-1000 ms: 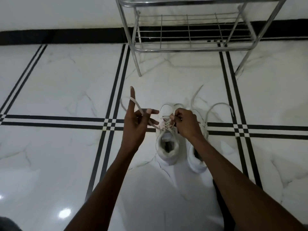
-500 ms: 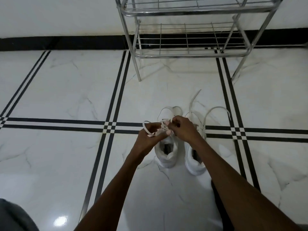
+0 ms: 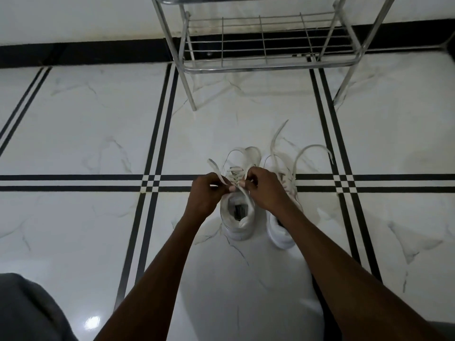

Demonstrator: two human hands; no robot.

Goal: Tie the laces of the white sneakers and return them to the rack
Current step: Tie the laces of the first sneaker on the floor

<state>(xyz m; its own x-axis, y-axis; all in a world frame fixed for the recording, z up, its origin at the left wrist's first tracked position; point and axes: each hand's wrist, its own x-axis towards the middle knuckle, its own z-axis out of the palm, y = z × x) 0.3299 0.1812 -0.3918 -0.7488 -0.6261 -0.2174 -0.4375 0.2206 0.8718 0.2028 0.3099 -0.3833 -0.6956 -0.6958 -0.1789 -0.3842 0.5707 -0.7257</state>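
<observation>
Laces (image 3: 236, 179) between both hands, mid-floor.

Sneakers (image 3: 248, 217) on floor (image 3: 73, 131) before rack (image 3: 268, 62)

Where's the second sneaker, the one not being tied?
In the head view, the untied sneaker sits on the floor right of the sneaker being tied, partly under the right hand.

White marble floor (image 3: 73, 119) with black stripes, black skirting (image 3: 86, 54), white wall (image 3: 73, 18)
</observation>
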